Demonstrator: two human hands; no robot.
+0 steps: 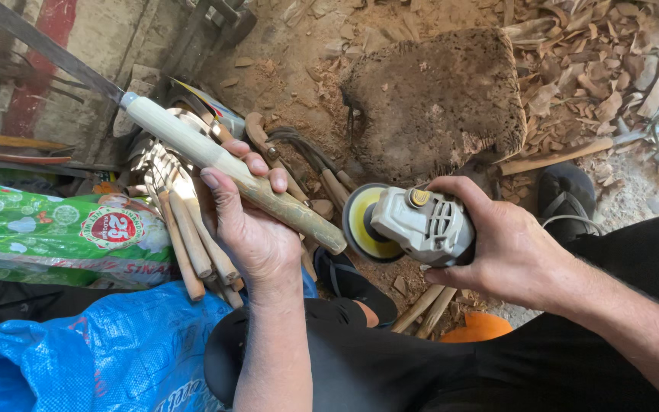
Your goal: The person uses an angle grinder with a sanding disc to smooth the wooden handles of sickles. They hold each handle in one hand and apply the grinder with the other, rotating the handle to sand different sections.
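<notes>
Over the person's lap, left hand (249,221) clenched round a wooden handle (230,172), thumb on the near side, fingers curled over the top. Handle runs diagonally, pale end up-left with a metal blade (40,47) coming out of it, darker worn end down-right. That lower end sits just beside the grinder's disc (361,223); contact cannot be told. Right hand (509,244) wrapped tight on a grey angle grinder (421,225), fingers over the top of the body, disc with yellow centre facing left toward the handle. Grey cable (566,221) shows past the right wrist.

Behind the left hand, a bundle of finished wooden handles (188,236) with blades, standing close together. Left of them a green printed bag (47,233); below it a blue plastic sack (93,355). Up centre, a worn wooden block (436,99) on the dirt floor, wood chips (604,69) scattered to its right. Black shoe (566,194) near the block. Person wears black trousers.
</notes>
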